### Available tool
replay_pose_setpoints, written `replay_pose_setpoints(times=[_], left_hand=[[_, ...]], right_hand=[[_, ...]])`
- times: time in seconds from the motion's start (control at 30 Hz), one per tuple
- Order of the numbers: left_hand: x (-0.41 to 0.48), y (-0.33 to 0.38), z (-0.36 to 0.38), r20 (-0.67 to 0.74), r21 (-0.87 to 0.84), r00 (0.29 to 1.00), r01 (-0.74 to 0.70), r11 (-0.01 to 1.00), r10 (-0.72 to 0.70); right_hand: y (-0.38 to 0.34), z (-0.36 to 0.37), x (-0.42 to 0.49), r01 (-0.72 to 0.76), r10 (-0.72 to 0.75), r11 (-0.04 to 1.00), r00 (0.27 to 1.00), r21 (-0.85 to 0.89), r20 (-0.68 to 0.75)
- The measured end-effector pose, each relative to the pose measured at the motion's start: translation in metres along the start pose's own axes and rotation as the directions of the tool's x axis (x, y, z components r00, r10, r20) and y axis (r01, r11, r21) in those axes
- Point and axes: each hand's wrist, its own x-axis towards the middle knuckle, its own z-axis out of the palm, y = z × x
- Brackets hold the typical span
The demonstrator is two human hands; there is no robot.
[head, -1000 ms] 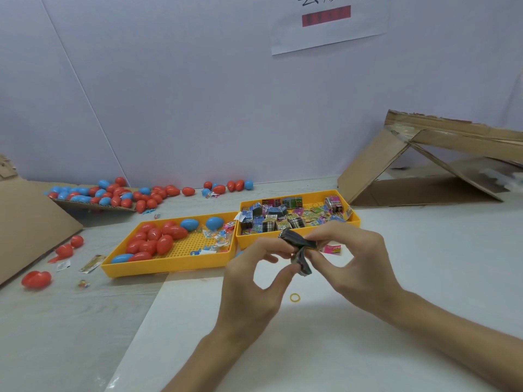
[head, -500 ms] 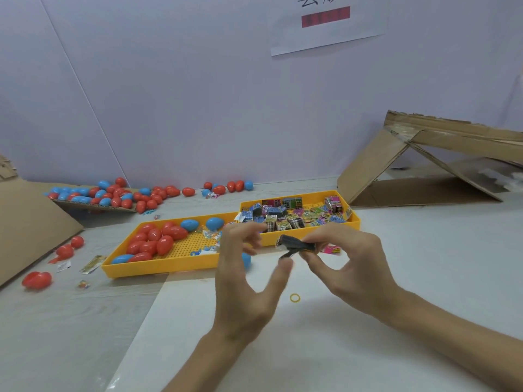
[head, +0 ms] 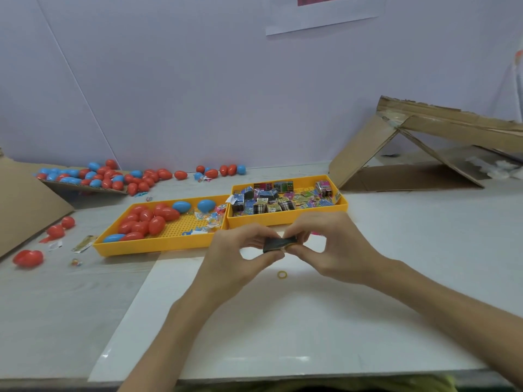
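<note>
A small dark folded packet (head: 276, 244) is held above the white sheet (head: 254, 321) in the middle of the table. My left hand (head: 240, 256) pinches its left end between thumb and fingers. My right hand (head: 331, 247) pinches its right end. A small yellow rubber band (head: 282, 275) lies on the sheet just below the packet. Behind the hands stand two yellow trays: the left tray (head: 147, 247) holds red and blue plastic eggs, the right tray (head: 285, 219) holds several small printed packets.
Loose red and blue eggs (head: 107, 176) are piled along the back wall at the left. More red eggs (head: 28, 257) lie at the far left near a cardboard flap (head: 25, 205). An opened cardboard box (head: 424, 154) stands at the back right.
My left hand, which had let go and spread open half a second ago, has closed back onto the packet's left end. The packet now lies flatter between both hands.
</note>
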Motion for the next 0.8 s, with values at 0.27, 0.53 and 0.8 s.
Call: replay_pose_setpoints(times=[0.27, 0.53, 0.8], left_hand=[[0.0, 0.001, 0.001, -0.057, -0.026, 0.996, 0.063, 0.998, -0.064], [0.001, 0.006, -0.004, -0.235, -0.071, 0.963, 0.121, 0.99, -0.135], [-0.001, 0.005, -0.004, -0.353, -0.087, 0.924, 0.126, 0.988, -0.149]], right_hand=[[0.006, 0.008, 0.0, -0.134, 0.142, 0.976, 0.989, 0.174, -0.034], [0.008, 0.02, -0.004, -0.319, 0.342, 0.856, 0.939, 0.406, 0.017], [0.012, 0.017, -0.006, -0.152, 0.187, 0.981, 0.914, -0.122, 0.36]])
